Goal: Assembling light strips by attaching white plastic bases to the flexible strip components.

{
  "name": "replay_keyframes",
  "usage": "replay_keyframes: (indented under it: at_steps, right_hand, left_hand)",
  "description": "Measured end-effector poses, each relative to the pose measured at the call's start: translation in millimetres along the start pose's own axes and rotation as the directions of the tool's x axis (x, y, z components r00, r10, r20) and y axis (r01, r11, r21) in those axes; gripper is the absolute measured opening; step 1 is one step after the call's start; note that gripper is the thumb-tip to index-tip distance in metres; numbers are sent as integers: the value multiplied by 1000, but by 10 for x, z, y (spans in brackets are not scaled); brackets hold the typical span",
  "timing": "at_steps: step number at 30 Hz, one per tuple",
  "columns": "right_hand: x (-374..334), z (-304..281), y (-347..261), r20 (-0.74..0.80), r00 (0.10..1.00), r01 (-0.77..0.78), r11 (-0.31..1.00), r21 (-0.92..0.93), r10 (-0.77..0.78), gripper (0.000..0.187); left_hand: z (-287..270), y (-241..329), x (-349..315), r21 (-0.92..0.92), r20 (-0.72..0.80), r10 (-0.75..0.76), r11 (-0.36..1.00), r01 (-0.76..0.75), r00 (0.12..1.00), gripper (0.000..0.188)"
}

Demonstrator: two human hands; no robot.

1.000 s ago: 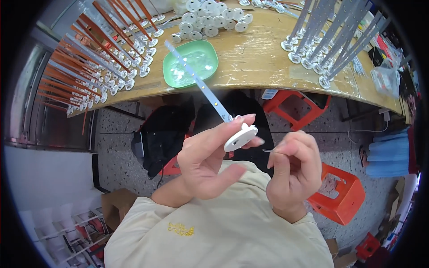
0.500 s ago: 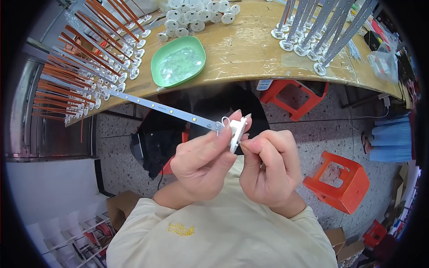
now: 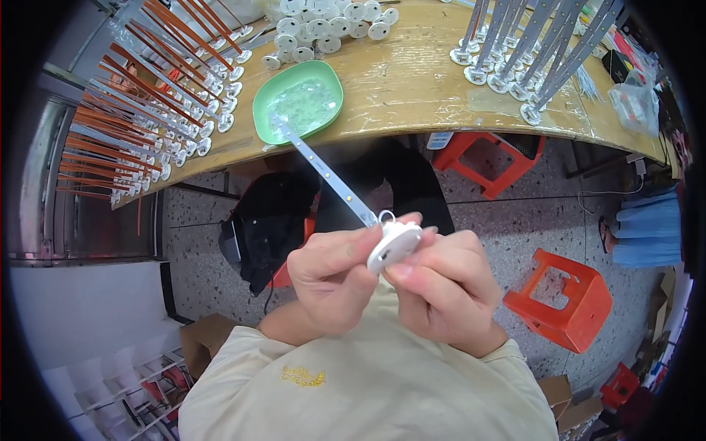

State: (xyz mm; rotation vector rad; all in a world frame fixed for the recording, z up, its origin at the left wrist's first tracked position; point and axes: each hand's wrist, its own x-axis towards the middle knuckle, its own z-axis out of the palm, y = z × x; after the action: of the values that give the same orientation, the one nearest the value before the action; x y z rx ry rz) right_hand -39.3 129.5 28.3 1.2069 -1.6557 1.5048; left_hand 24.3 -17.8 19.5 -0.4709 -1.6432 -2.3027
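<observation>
A slim LED strip (image 3: 327, 175) with small yellowish diodes is fixed to a white round base (image 3: 393, 251). My left hand (image 3: 329, 278) is closed around the joint of strip and base, the strip slanting up and left. A white wire loop (image 3: 387, 214) sticks up at the joint. On the other side, my right hand (image 3: 447, 287) is closed, its thumb and bent fingers gripping the base's edge. Whether a small part is between those fingers is hidden. In the picture, the strip's far end overlaps the green tray (image 3: 339, 92), which holds small clear pieces.
On the table (image 3: 412, 88), LED strips with orange-brown backs (image 3: 118, 136) stand on white bases at left. More upright strips (image 3: 529, 59) stand at right, and white round bases (image 3: 318, 29) are piled at the back. Red stools (image 3: 566, 301) and a black bag (image 3: 268, 220) are below.
The strip's far end has swung right, from the left rows to over the green tray. The base has tilted so its flat face shows more; my right hand has shifted slightly down along its edge.
</observation>
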Motion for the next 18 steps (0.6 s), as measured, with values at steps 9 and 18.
replay_keyframes:
  at_steps: [9,18]
  right_hand:
    - [-14,-59,-114,0,999,-33,998,-61,33,41]
    - [29,-31,-107,18,1000,13,986,-163,-11,31]
  left_hand:
    - [54,63,-9,-29,-12,11,1000,-11,1000,47]
    - [4,2,-36,122,2,95,988,-94,996,47]
